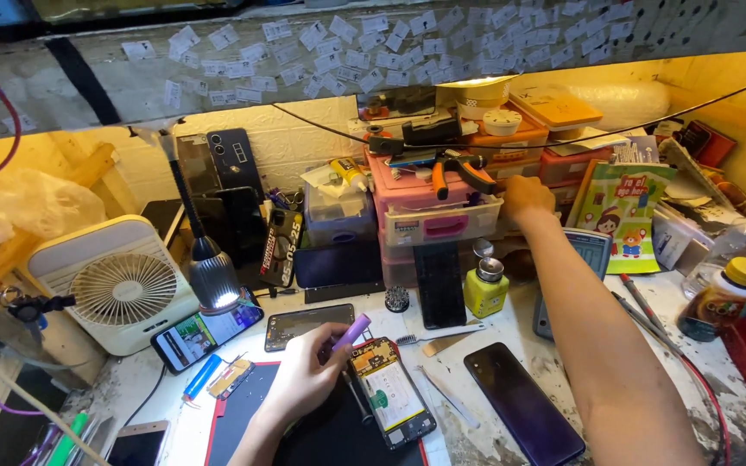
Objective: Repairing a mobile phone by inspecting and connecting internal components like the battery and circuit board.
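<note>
Gripping a purple tool [351, 331] in closed fingers, the left hand [304, 378] sits just left of the opened phone [389, 393], while the right hand [524, 197], curled, reaches the far pink drawers [436, 217].

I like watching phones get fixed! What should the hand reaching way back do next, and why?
Probably close on something at the pink drawer box and bring it back. The right hand is stretched to the box's right end, fingers hidden there, while the left hand holds a purple tool beside the opened phone, which lies waiting on the dark mat.
</note>
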